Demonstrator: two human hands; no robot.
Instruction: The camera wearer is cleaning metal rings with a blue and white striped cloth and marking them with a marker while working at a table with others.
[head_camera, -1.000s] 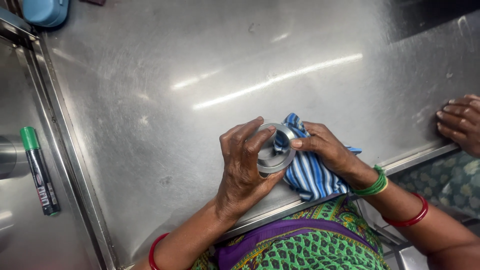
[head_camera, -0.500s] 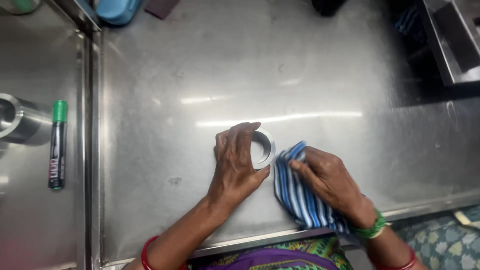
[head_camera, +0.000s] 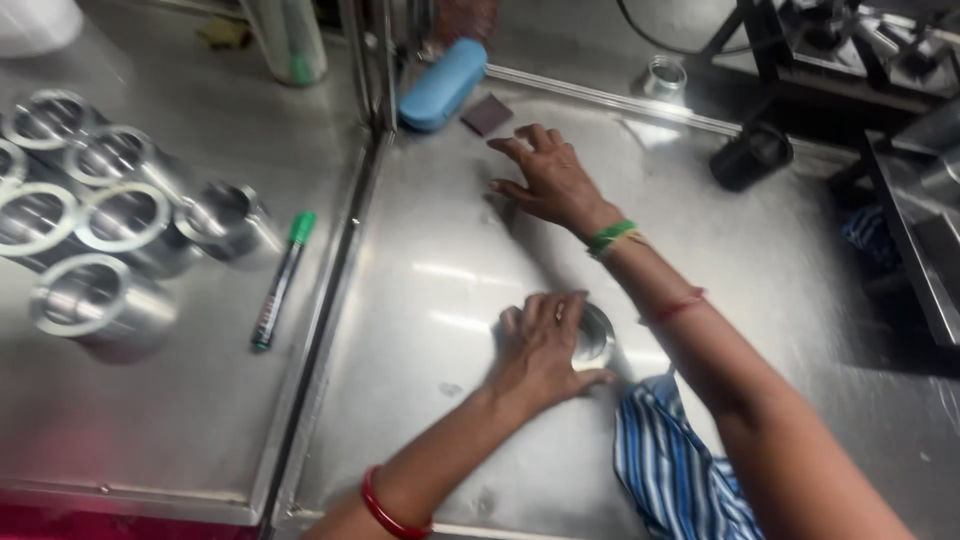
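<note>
We work at a steel table (head_camera: 700, 200) whose seam runs from twelve o'clock down toward seven. Our right arm stretches from the five o'clock corner up toward twelve, and the right hand (head_camera: 545, 180) hangs open, fingers spread, gripping nothing, just short of a small dark-brown square pad (head_camera: 487, 114). That pad lies toward eleven o'clock from the fingertips, flat on the steel, one corner pointing at us; beside it at ten o'clock sits a blue oblong case (head_camera: 443, 84), long axis slanting from one toward seven. The right hand is plainly the nearer one to the pad.

Our left hand (head_camera: 540, 350) presses palm-down over a short metal ring (head_camera: 592, 335) at centre, fingers curled round its rim; the ring looks shiny, round, open end up. A blue striped cloth (head_camera: 680, 470) lies loose at five o'clock from it.

At nine o'clock stand grouped metal cylinders (head_camera: 100, 230) and a green-capped marker (head_camera: 280, 280).
</note>
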